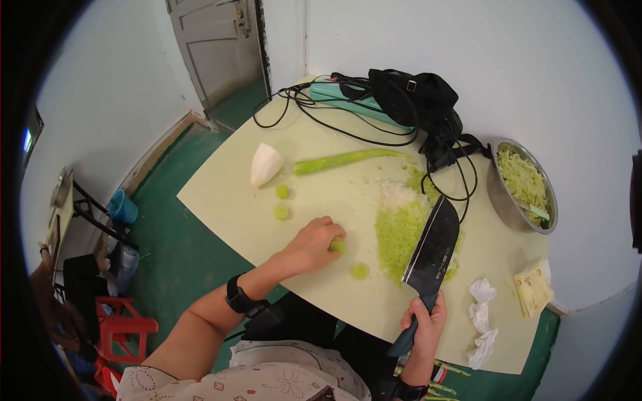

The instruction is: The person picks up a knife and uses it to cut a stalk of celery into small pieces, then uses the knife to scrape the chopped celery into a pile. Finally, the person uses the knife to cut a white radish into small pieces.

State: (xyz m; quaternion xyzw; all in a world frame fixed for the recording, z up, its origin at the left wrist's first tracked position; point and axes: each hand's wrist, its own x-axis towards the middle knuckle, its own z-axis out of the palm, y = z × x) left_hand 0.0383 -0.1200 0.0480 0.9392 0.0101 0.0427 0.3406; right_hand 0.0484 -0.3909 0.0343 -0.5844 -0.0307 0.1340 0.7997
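My left hand [313, 247] is over the near part of the table, its fingers closed around a short piece of peeled green stem [338, 246]. Just right of it lies a round green slice [360, 271]. My right hand [428, 322] grips the dark handle of a black-bladed kitchen knife [433, 247], blade pointing away from me. The blade partly covers a heap of finely chopped green vegetable [399, 237], with whitish minced bits [394, 192] at its far side. Farther left are two green chunks, one [282, 192] behind the other [281, 212].
A long peeled green stem [348, 160] and a white root chunk [266, 165] lie farther back on the table [231, 194]. Black cables and a black strapped bag [418, 100] cover the far edge. Right are a steel bowl [496, 190] of shreds, crumpled tissues [481, 317] and a yellow packet [533, 291].
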